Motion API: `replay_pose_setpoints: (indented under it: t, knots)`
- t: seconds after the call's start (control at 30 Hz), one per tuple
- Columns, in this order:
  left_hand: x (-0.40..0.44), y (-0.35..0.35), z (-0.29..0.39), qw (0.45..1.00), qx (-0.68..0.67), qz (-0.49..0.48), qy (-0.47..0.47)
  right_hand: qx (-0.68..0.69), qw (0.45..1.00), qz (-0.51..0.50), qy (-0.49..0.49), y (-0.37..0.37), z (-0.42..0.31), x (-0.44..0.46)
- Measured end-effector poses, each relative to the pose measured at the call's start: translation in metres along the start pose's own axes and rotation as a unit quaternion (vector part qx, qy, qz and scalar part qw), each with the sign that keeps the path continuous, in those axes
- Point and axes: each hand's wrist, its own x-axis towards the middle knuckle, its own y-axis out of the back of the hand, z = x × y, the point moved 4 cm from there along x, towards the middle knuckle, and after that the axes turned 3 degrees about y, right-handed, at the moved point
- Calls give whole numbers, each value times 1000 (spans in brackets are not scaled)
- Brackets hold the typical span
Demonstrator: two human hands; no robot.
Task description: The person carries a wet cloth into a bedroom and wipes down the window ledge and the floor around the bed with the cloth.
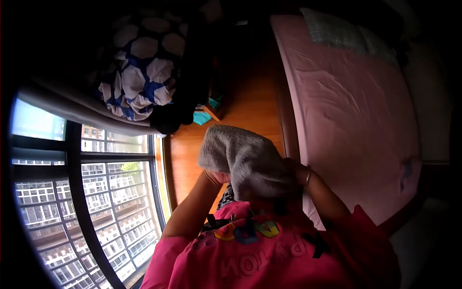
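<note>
A folded grey fleecy cloth (pixel 240 151) hangs in front of my body, above the floor. My left hand (pixel 219 177) grips its near left edge, with the fingers tucked under and mostly hidden by the fabric. On the far side, my right hand (pixel 296 169) holds the cloth's right end; it is in shadow and its fingertips do not show clearly. A bracelet circles the right wrist.
To the right is a bed (pixel 351 111) with a pink sheet and a grey-green pillow (pixel 337 31). A barred window (pixel 115 192) lies left. A blue-and-white patterned bundle (pixel 144 67) sits upper left, near teal items (pixel 201 117). Wooden floor (pixel 185 149) runs between.
</note>
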Motion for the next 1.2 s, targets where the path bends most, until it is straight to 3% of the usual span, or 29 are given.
replay_pose_setpoints:
  t: [0.03, 0.1, 0.13, 0.2, 0.23, 0.3, 0.33, 0.37, 0.4, 0.43, 0.47, 0.5, 0.53, 0.57, 0.6, 0.67, 0.7, 0.73, 0.77, 0.83, 0.87, 0.93, 1.0, 1.07, 1.1, 1.13, 1.17, 1.2]
  knots:
    - [6, 15, 11, 998, -28, 27, -52, 281, 955, 69, 62, 11, -14, 4]
    - [30, 50, 24, 982, 74, 140, -99, 296, 934, 99, 173, 23, -86, 4]
    - [44, 37, 33, 988, 19, 146, -44, 301, 932, 103, 173, 35, -96, 14]
    - [64, 32, 60, 986, -51, 142, 77, 73, 947, 264, 170, 84, -112, 27]
    - [65, 42, 79, 978, -67, 135, 141, -190, 914, 327, 151, 118, -110, 36]
    - [66, 40, 120, 946, 63, 280, 154, -363, 857, 366, -19, 155, -135, 49]
    - [61, 32, 144, 903, 109, 368, 195, -319, 874, 363, -45, 179, -136, 64]
    - [61, 56, 168, 911, 74, 318, 252, -321, 875, 358, -47, 196, -137, 79]
    - [68, 90, 191, 915, 38, 262, 304, -377, 870, 319, 20, 213, -143, 96]
    - [73, 124, 218, 858, 24, 453, 241, -427, 857, 276, 88, 232, -151, 118]
    - [86, 126, 250, 894, 4, 401, 202, -409, 881, 217, 95, 253, -153, 135]
    - [108, 133, 279, 917, 69, 371, 131, -401, 887, 212, 88, 269, -151, 154]
    - [127, 133, 315, 917, 100, 385, 4, -495, 848, 159, 100, 279, -161, 177]
    - [149, 179, 355, 869, 310, 382, -51, -584, 797, 102, 112, 287, -176, 202]
    - [167, 164, 381, 700, 472, 513, -156, -641, 758, 59, -100, 289, -207, 226]
    - [210, 129, 419, 770, 339, 465, -276, -632, 736, 181, -159, 343, -219, 292]
    - [225, 114, 441, 767, 345, 437, -319, -672, 692, 258, -50, 372, -220, 318]
    - [238, 103, 464, 761, 353, 408, -362, -632, 717, 267, -123, 384, -255, 334]
    - [248, 100, 487, 761, 351, 410, -360, -699, 673, 238, -32, 397, -272, 348]
    - [257, 95, 530, 570, 522, 547, -321, -721, 639, 267, -15, 400, -316, 370]
    - [261, 93, 545, 573, 523, 546, -317, -736, 621, 269, -5, 408, -327, 383]
    - [268, 91, 575, 412, 676, 583, -183, -750, 604, 271, 0, 415, -334, 404]
    - [273, 117, 599, 410, 698, 567, -153, -747, 594, 291, 71, 417, -334, 423]
    - [277, 161, 609, 406, 717, 553, -122, -733, 599, 315, 68, 432, -304, 444]
    - [279, 187, 608, 382, 735, 552, -97, -718, 602, 343, 69, 442, -282, 454]
    - [280, 207, 604, 356, 754, 548, -72, -658, 672, 339, -27, 460, -247, 467]
    - [287, 216, 589, 289, 806, 517, -13, -656, 673, 340, -33, 462, -221, 465]
    - [293, 224, 568, 218, 849, 480, 44, -731, 601, 323, -10, 452, -195, 456]
